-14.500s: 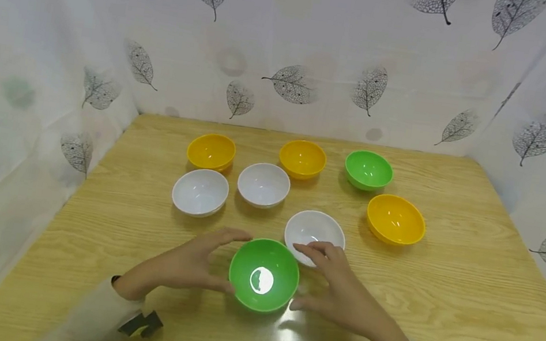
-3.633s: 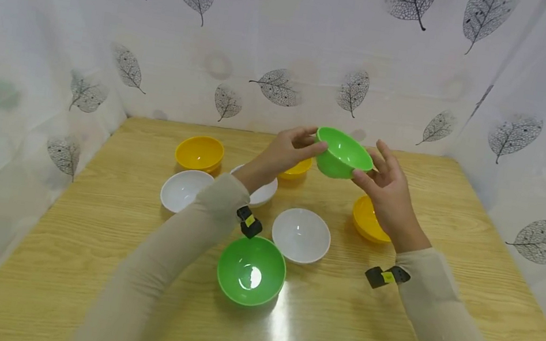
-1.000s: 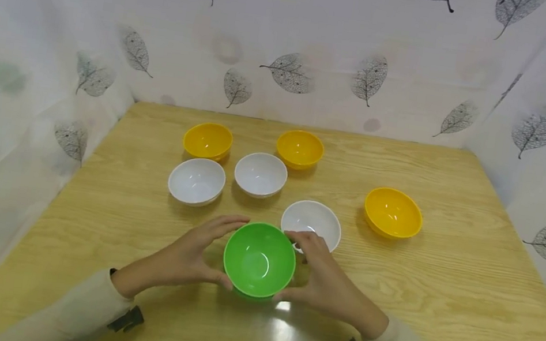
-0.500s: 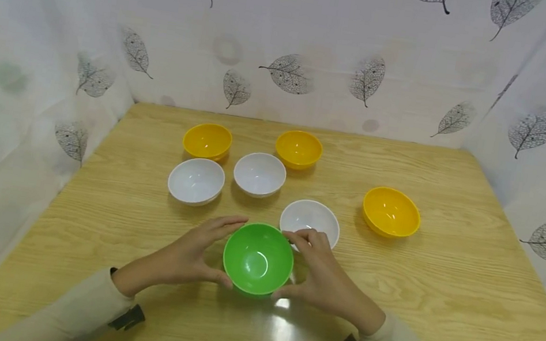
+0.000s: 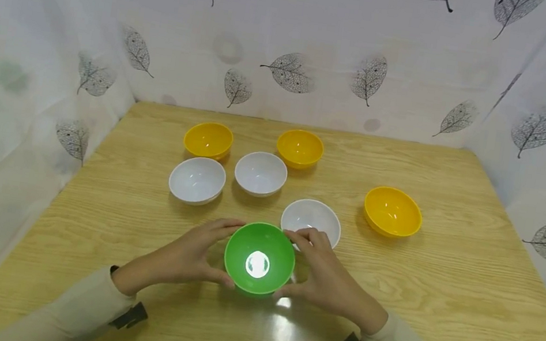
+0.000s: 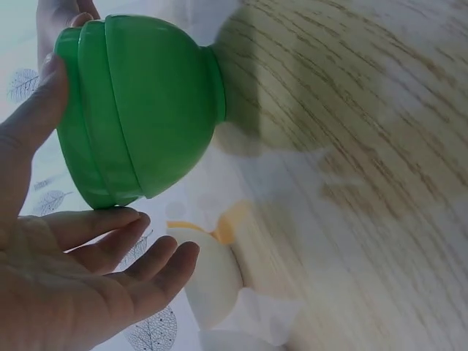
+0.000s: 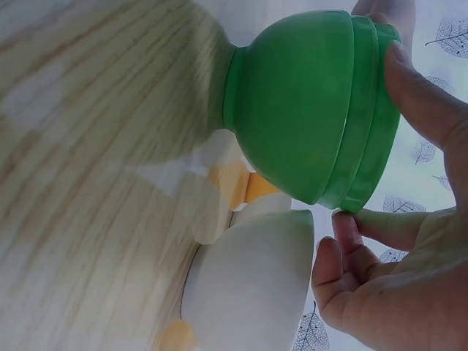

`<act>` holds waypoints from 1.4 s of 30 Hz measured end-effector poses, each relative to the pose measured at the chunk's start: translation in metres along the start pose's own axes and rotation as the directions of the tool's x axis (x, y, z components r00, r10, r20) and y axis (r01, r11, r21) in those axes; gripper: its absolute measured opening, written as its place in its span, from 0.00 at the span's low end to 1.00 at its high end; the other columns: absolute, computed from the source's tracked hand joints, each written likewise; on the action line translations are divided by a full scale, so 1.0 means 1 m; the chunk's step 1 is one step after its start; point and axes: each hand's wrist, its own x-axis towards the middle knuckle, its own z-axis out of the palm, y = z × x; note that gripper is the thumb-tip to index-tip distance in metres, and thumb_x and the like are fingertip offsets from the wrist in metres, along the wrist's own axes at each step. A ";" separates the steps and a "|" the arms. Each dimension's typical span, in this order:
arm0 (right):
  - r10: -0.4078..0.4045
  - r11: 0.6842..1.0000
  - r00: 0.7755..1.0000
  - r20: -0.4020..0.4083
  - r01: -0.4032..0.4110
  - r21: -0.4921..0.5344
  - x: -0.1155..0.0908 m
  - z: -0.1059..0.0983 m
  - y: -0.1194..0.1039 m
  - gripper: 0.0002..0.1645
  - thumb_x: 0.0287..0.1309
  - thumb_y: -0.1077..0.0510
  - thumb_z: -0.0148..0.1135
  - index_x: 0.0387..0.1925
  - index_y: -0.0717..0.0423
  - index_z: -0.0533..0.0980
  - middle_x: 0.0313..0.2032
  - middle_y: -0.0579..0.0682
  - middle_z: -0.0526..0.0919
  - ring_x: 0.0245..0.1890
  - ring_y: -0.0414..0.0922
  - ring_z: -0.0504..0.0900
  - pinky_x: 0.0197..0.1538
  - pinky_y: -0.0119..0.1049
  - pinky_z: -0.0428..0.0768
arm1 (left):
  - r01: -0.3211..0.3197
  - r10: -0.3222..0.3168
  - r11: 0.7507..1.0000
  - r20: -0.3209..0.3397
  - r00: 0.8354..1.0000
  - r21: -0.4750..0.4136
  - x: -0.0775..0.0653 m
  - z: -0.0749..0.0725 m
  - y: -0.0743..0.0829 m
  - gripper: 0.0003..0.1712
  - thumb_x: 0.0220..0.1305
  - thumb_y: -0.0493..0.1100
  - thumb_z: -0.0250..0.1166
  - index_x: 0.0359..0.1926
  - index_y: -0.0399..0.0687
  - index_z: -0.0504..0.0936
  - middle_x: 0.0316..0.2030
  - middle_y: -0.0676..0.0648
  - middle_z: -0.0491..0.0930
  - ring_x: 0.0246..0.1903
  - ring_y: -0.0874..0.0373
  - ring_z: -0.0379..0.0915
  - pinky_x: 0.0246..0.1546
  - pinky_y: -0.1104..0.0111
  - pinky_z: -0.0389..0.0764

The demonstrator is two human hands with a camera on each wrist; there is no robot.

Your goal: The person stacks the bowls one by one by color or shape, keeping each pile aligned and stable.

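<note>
A stack of nested green bowls [image 5: 259,257] stands upright at the front middle of the table; its layered rims show in both wrist views. My left hand [image 5: 193,252] holds the upper green bowl [image 6: 73,117] at its left side, thumb near me and fingertips at the far rim. From the right side, my right hand [image 5: 326,277] holds the same rim between thumb and fingertips. Just behind the stack is a white bowl [image 5: 312,220], partly covered by the right fingers. In the right wrist view that white bowl [image 7: 248,285] sits close beside the green stack.
Farther back are a white bowl [image 5: 197,181] on the left and another white bowl [image 5: 260,174] nearer the middle. Yellow bowls stand behind them: one left [image 5: 208,140], one central [image 5: 300,149]. A third yellow bowl [image 5: 393,212] is to the right. Leaf-print curtains [image 5: 324,26] border the wooden table [image 5: 448,265].
Earlier, both hands lifted the back-right green bowl off the table and carried it forward; it now sits nested in the front green bowl. Over the last second the hands stay almost still.
</note>
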 end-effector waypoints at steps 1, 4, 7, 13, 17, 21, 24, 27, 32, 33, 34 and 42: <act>-0.001 1.000 1.000 0.001 0.001 0.001 0.000 0.000 0.000 0.61 0.24 0.39 0.77 0.64 0.55 0.64 0.52 0.49 0.66 0.51 0.43 0.61 0.54 0.46 0.70 | 0.005 -0.005 1.000 0.006 1.000 0.009 0.000 -0.001 0.001 0.55 0.36 0.62 0.74 0.64 0.41 0.67 0.63 0.48 0.64 0.61 0.55 0.57 0.59 0.55 0.62; -0.009 1.000 1.000 0.004 0.009 0.003 0.000 0.000 -0.001 0.61 0.25 0.39 0.77 0.64 0.56 0.64 0.53 0.49 0.66 0.52 0.44 0.61 0.54 0.47 0.70 | 0.015 -0.016 0.999 0.019 1.000 0.040 0.000 -0.002 0.002 0.56 0.37 0.66 0.71 0.65 0.42 0.66 0.63 0.46 0.63 0.62 0.53 0.56 0.59 0.54 0.61; -0.016 1.000 1.000 0.004 0.016 0.007 0.001 -0.001 -0.001 0.62 0.24 0.39 0.77 0.65 0.56 0.63 0.53 0.49 0.66 0.51 0.44 0.61 0.54 0.46 0.70 | 0.021 -0.023 0.998 0.025 0.999 0.067 -0.002 -0.004 0.002 0.56 0.38 0.69 0.68 0.65 0.44 0.65 0.63 0.45 0.63 0.61 0.52 0.56 0.59 0.52 0.62; -0.022 1.000 1.000 0.002 0.022 -0.002 0.001 0.000 0.000 0.63 0.24 0.39 0.77 0.66 0.57 0.62 0.53 0.50 0.66 0.51 0.44 0.61 0.54 0.46 0.71 | 0.046 -0.050 0.994 0.042 0.998 0.097 -0.003 -0.006 0.005 0.59 0.39 0.71 0.67 0.67 0.41 0.62 0.64 0.42 0.61 0.62 0.50 0.55 0.59 0.52 0.61; -0.029 0.999 1.000 0.006 0.029 0.015 0.002 -0.001 0.000 0.64 0.26 0.39 0.77 0.67 0.57 0.61 0.54 0.50 0.66 0.52 0.45 0.61 0.55 0.46 0.70 | 0.058 -0.075 0.987 0.115 0.990 0.148 -0.002 -0.015 0.010 0.65 0.40 0.71 0.66 0.71 0.39 0.52 0.67 0.40 0.54 0.64 0.50 0.50 0.60 0.55 0.59; -0.014 0.995 1.000 -0.006 0.014 0.101 0.001 -0.007 0.001 0.60 0.33 0.38 0.74 0.67 0.55 0.59 0.56 0.50 0.66 0.56 0.46 0.62 0.54 0.47 0.70 | 0.008 -0.034 0.989 0.176 0.984 0.149 0.004 -0.036 0.018 0.61 0.44 0.69 0.66 0.71 0.43 0.52 0.68 0.45 0.55 0.64 0.54 0.51 0.61 0.58 0.60; 0.004 0.981 0.997 -0.074 0.010 0.192 0.001 -0.012 0.002 0.47 0.44 0.42 0.70 0.64 0.53 0.64 0.55 0.49 0.69 0.53 0.46 0.66 0.49 0.44 0.74 | -0.057 0.033 0.988 0.164 0.986 0.141 0.012 -0.053 0.024 0.50 0.49 0.66 0.65 0.68 0.47 0.61 0.63 0.51 0.64 0.61 0.58 0.57 0.59 0.60 0.63; 0.023 0.957 0.979 -0.204 0.038 0.288 0.002 -0.016 0.003 0.25 0.54 0.53 0.65 0.53 0.54 0.73 0.48 0.48 0.77 0.46 0.46 0.73 0.42 0.39 0.77 | -0.150 0.140 0.979 0.087 0.986 0.136 0.023 -0.064 0.028 0.38 0.53 0.60 0.66 0.61 0.46 0.70 0.57 0.52 0.71 0.56 0.60 0.63 0.56 0.63 0.67; 0.068 0.918 0.915 -0.397 0.098 0.384 0.001 -0.022 0.008 0.05 0.59 0.65 0.58 0.36 0.57 0.78 0.34 0.46 0.81 0.36 0.41 0.76 0.39 0.31 0.77 | -0.314 0.322 0.945 -0.094 0.942 0.091 0.048 -0.071 0.032 0.20 0.54 0.45 0.68 0.48 0.45 0.79 0.46 0.54 0.79 0.48 0.63 0.71 0.49 0.67 0.72; 0.072 0.914 0.906 -0.417 0.108 0.391 0.000 -0.023 0.009 0.05 0.59 0.67 0.57 0.35 0.58 0.78 0.34 0.47 0.81 0.36 0.40 0.76 0.39 0.31 0.76 | -0.334 0.341 0.939 -0.122 0.932 0.075 0.052 -0.072 0.033 0.16 0.54 0.42 0.68 0.45 0.45 0.81 0.44 0.55 0.80 0.45 0.64 0.72 0.46 0.68 0.74; 0.079 0.909 0.899 -0.431 0.113 0.402 -0.001 -0.025 0.010 0.04 0.59 0.67 0.56 0.34 0.59 0.78 0.34 0.48 0.81 0.37 0.40 0.76 0.40 0.30 0.76 | -0.352 0.357 0.934 -0.146 0.923 0.056 0.056 -0.072 0.035 0.13 0.55 0.41 0.68 0.43 0.46 0.81 0.41 0.56 0.80 0.43 0.64 0.73 0.43 0.69 0.75; 0.131 0.882 0.843 -0.521 0.141 0.449 -0.003 -0.042 0.012 0.06 0.60 0.70 0.54 0.35 0.64 0.78 0.34 0.55 0.81 0.37 0.43 0.77 0.41 0.28 0.76 | -0.398 0.359 0.913 -0.295 0.886 -0.084 0.081 -0.075 0.053 0.07 0.58 0.37 0.64 0.39 0.45 0.83 0.38 0.56 0.82 0.43 0.61 0.75 0.48 0.64 0.74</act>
